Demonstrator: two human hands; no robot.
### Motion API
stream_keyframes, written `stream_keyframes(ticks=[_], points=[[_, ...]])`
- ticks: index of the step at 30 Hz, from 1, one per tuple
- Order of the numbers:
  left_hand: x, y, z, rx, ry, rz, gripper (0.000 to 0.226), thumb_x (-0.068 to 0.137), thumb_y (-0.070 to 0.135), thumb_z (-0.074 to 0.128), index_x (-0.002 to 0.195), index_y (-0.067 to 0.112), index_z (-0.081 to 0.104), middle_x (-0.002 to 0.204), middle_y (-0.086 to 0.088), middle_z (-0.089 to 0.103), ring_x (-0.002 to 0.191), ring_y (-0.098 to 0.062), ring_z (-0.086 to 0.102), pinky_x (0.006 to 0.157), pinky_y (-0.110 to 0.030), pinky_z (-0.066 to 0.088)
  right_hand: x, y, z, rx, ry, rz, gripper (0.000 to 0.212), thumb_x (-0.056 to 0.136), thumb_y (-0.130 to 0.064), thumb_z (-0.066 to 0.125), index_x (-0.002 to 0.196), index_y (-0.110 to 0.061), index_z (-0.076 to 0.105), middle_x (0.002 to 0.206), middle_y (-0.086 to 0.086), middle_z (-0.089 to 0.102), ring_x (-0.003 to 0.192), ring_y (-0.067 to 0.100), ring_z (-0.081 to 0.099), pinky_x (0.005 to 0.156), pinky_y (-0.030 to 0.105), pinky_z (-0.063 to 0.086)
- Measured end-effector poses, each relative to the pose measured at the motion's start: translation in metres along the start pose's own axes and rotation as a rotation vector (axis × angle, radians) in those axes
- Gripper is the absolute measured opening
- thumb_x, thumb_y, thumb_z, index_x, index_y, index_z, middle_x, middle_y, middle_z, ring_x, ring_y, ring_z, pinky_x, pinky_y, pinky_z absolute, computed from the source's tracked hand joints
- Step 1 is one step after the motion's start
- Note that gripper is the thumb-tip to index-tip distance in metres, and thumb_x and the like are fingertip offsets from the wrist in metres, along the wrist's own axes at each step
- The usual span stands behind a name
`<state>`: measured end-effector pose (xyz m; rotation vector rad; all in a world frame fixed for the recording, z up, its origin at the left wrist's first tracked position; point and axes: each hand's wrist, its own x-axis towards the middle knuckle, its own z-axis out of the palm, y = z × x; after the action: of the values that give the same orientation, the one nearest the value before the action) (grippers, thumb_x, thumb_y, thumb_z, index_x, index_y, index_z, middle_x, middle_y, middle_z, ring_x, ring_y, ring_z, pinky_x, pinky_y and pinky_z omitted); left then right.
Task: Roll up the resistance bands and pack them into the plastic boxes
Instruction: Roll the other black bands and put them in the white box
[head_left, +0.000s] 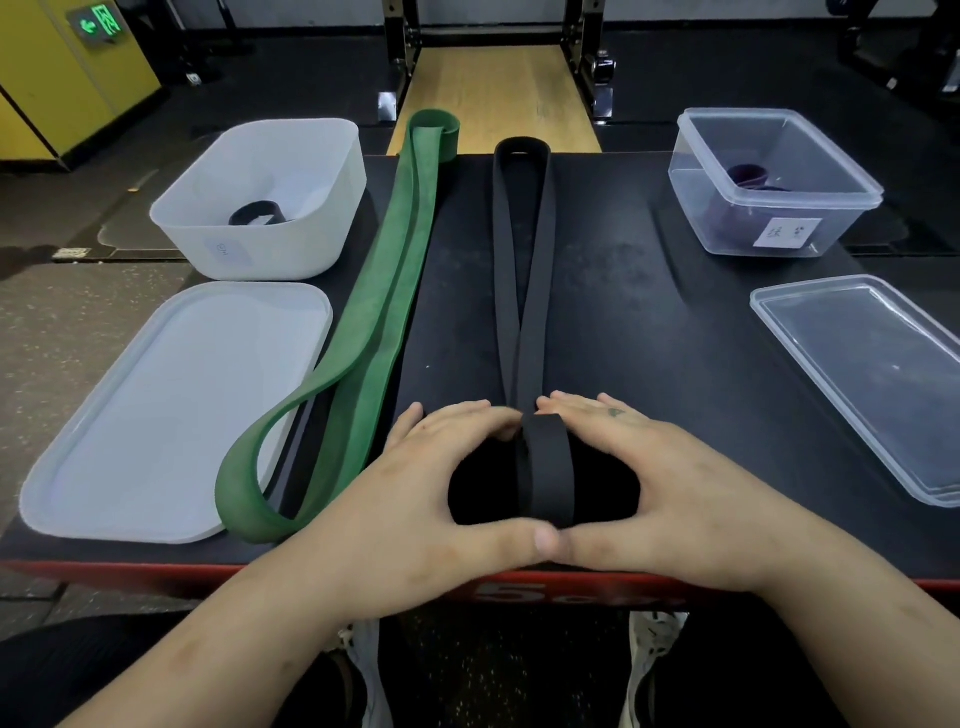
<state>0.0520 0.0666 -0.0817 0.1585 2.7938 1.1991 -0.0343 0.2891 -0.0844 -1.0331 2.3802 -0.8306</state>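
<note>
A long black resistance band (521, 249) lies stretched down the middle of the black table, its near end wound into a small roll (545, 467). My left hand (415, 488) and my right hand (670, 483) hold that roll from either side, fingers curled over its far side and thumbs meeting at its near side. A green band (395, 270) lies unrolled to the left, looped at both ends. The white box (270, 249) at the back left holds a rolled black band (257, 213). The clear box (769, 228) at the back right holds a rolled dark purple band (748, 176).
A white lid (156, 415) lies at the near left, a clear lid (872, 379) at the right. The table's red front edge (156, 569) runs just under my wrists. Gym flooring, a wooden platform (493, 93) and a rack stand beyond the table.
</note>
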Motion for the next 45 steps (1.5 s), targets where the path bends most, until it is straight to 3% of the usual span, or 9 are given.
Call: stream_keyframes(ticks=[4,8,11,20,27,32,36,41,45], points=[[-0.004,0.003,-0.005,0.022,-0.051,-0.014,0.103,0.062,0.063,0.086,0.137,0.076,0.017,0.135,0.046,0.036,0.125,0.040,-0.005,0.117,-0.013,-0.006,0.002,0.008,0.003,-0.003,0.034,0.036,0.108,0.062,-0.091,0.064,0.157,-0.051,0.030,0.162,-0.034,0.022,0.151,-0.013,0.004,0.129,0.033,0.015],[0.000,0.005,-0.001,0.117,-0.010,0.058,0.097,0.067,0.059,0.085,0.137,0.075,0.019,0.137,0.035,0.043,0.140,0.021,0.018,0.125,-0.028,-0.004,0.001,0.005,0.001,0.022,0.055,-0.020,0.096,0.067,-0.080,0.067,0.153,-0.046,0.041,0.158,-0.030,0.034,0.150,-0.015,0.010,0.128,0.031,0.014],[-0.003,0.001,0.003,0.146,0.018,0.052,0.096,0.063,0.068,0.082,0.145,0.056,0.034,0.135,0.031,0.046,0.144,0.010,0.024,0.127,-0.037,0.002,-0.002,0.002,-0.001,0.046,0.026,-0.070,0.079,0.072,-0.074,0.065,0.144,-0.044,0.053,0.151,-0.031,0.044,0.150,-0.013,0.014,0.128,0.033,0.012],[-0.007,0.002,0.003,0.099,-0.016,0.001,0.079,0.058,0.075,0.072,0.123,0.072,0.027,0.123,0.068,0.010,0.131,0.035,-0.003,0.109,0.000,-0.013,-0.002,-0.002,0.005,0.066,0.011,-0.064,0.060,0.077,-0.072,0.059,0.131,-0.045,0.060,0.141,-0.034,0.041,0.151,-0.011,0.012,0.129,0.037,0.007],[-0.007,0.000,0.004,0.079,-0.015,-0.016,0.093,0.056,0.078,0.065,0.140,0.059,0.030,0.130,0.056,0.019,0.136,0.031,-0.002,0.114,-0.005,-0.012,-0.002,-0.006,0.009,0.034,0.041,-0.038,0.053,0.073,-0.080,0.055,0.123,-0.064,0.052,0.142,-0.043,0.031,0.150,-0.014,0.005,0.129,0.035,0.008],[-0.007,-0.003,0.005,0.066,-0.003,-0.013,0.103,0.057,0.078,0.065,0.150,0.047,0.035,0.147,0.039,0.026,0.141,0.026,-0.001,0.122,-0.016,-0.008,-0.002,-0.010,0.008,0.083,0.034,-0.069,0.049,0.074,-0.074,0.060,0.121,-0.073,0.046,0.149,-0.046,0.027,0.150,-0.014,0.010,0.124,0.031,0.021],[-0.005,-0.002,0.006,0.061,0.023,-0.004,0.099,0.061,0.077,0.067,0.151,0.047,0.037,0.153,0.030,0.032,0.145,0.018,0.006,0.127,-0.028,-0.001,-0.002,-0.007,0.008,0.052,0.034,0.013,0.079,0.068,-0.081,0.055,0.143,-0.066,0.033,0.158,-0.039,0.023,0.149,-0.017,-0.002,0.127,0.027,0.011],[-0.006,-0.001,0.005,0.075,0.013,-0.007,0.096,0.064,0.078,0.065,0.150,0.047,0.036,0.151,0.030,0.032,0.147,0.014,0.009,0.127,-0.033,0.001,-0.003,-0.009,0.006,0.051,0.017,-0.027,0.063,0.068,-0.080,0.051,0.128,-0.073,0.033,0.133,-0.063,0.025,0.134,-0.035,-0.002,0.112,0.001,0.003],[-0.008,0.005,0.004,0.069,0.011,0.017,0.089,0.068,0.065,0.081,0.141,0.056,0.032,0.140,0.042,0.035,0.139,0.026,0.004,0.124,-0.022,0.001,0.001,-0.007,0.008,0.059,0.043,-0.051,0.050,0.081,-0.074,0.052,0.129,-0.067,0.041,0.138,-0.049,0.041,0.146,-0.021,0.012,0.127,0.024,0.007]])
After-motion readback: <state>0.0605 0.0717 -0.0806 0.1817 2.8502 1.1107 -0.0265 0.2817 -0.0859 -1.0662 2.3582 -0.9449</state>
